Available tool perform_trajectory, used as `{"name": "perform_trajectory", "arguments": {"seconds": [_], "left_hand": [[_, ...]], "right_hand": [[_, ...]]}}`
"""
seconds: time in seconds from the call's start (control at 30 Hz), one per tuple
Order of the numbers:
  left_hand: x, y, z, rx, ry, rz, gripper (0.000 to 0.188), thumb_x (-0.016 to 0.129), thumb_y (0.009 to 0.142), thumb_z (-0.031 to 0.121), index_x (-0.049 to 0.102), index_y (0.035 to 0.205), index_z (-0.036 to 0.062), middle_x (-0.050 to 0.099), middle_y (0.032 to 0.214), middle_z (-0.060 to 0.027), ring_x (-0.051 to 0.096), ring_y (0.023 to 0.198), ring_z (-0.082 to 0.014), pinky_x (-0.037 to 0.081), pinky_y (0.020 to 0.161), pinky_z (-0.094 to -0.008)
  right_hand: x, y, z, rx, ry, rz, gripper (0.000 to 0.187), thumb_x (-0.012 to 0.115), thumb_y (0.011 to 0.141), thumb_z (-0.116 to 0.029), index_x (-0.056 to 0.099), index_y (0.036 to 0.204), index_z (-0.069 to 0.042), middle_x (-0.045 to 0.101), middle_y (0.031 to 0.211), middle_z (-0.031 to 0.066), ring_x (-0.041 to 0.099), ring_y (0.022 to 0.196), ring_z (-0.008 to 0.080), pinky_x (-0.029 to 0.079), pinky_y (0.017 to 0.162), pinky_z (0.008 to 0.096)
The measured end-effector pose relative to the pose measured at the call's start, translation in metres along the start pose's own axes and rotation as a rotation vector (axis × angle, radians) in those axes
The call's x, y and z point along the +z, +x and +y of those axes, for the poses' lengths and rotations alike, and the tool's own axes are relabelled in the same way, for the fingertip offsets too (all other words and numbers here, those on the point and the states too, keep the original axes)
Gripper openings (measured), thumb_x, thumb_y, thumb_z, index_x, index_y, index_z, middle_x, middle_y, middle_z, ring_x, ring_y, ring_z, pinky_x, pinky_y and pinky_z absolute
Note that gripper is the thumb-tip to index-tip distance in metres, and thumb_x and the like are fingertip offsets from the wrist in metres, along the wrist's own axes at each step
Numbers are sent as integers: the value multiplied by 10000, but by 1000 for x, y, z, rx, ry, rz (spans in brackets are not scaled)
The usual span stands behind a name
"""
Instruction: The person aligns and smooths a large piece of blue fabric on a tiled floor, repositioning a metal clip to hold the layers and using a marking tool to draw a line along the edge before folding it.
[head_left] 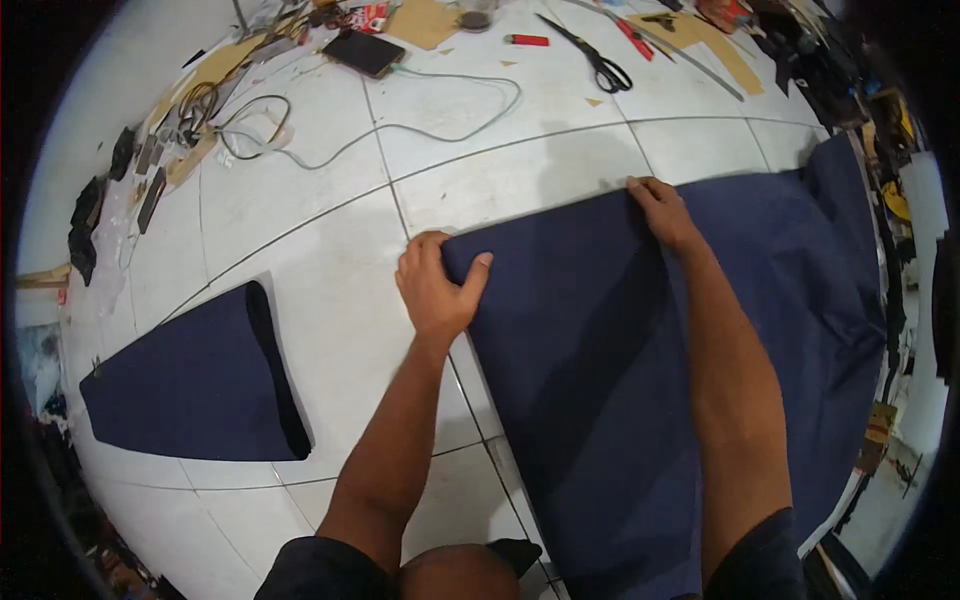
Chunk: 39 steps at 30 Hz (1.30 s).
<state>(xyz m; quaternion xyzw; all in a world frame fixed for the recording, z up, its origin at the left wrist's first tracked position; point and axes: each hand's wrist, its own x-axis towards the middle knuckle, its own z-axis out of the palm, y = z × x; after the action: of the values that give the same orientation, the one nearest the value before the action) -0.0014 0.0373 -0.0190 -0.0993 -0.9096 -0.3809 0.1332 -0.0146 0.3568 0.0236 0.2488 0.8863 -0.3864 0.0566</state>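
A large sheet of dark blue cloth (590, 360) lies on the tiled floor in front of me and spreads to the right, with a fold line running toward me. My left hand (441, 285) is closed at its far left corner, thumb on top and fingers curled over the edge. Farther right, my right hand (662, 208) pinches the far edge of the cloth, its fingertips partly hidden. To the left, apart from both hands, lies a smaller folded dark blue cloth piece (185, 380), narrow at its left end, where a small clip (96, 367) sits.
Black-handled scissors (590, 55), a red lighter (527, 40) and a metal ruler (700, 72) lie at the far side. A phone (363, 53) trails a pale cable (440, 135). Coiled wires (200, 112) and clutter line the left; more clutter borders the right.
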Motion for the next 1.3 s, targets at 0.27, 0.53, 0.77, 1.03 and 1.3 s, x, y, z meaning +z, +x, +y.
{"name": "perform_trajectory", "arguments": {"seconds": [0.27,0.53,0.77,1.03,1.3], "left_hand": [[2,2,-3,-14,31,-7,484,721,738,302,536,1065,-3,542,1095,-168,496,996,-326,358,883,-427],[7,-1,-5,-14,47,-9,417,680,783,267,519,1063,3,540,1121,-174,496,1016,-331,354,900,-435],[6,-1,-4,-72,54,-83,387,623,820,287,512,1063,7,503,1197,-162,447,1096,-323,313,939,-428],[10,-3,-7,17,48,-33,333,606,844,203,508,1068,-24,532,1143,-187,476,1045,-336,330,926,-431],[10,-6,-4,12,-108,-24,398,668,809,238,525,1086,-9,553,1077,-193,490,1017,-349,366,896,-427]], "right_hand": [[12,5,9,37,301,37,467,556,901,-440,622,1095,-20,568,1109,180,557,1016,291,426,912,383],[20,17,32,-176,98,132,456,568,889,-464,650,1011,-32,552,1113,186,542,1021,288,436,869,388],[24,19,39,-238,-61,243,443,568,883,-466,655,996,-46,534,1123,184,531,1016,314,420,897,408],[21,18,32,-157,-163,219,401,580,883,-434,664,974,-52,549,1144,179,525,1030,324,421,895,404],[-8,-97,53,-243,-49,319,572,634,849,-395,503,1233,8,501,1241,193,481,1163,342,371,987,412]]}}
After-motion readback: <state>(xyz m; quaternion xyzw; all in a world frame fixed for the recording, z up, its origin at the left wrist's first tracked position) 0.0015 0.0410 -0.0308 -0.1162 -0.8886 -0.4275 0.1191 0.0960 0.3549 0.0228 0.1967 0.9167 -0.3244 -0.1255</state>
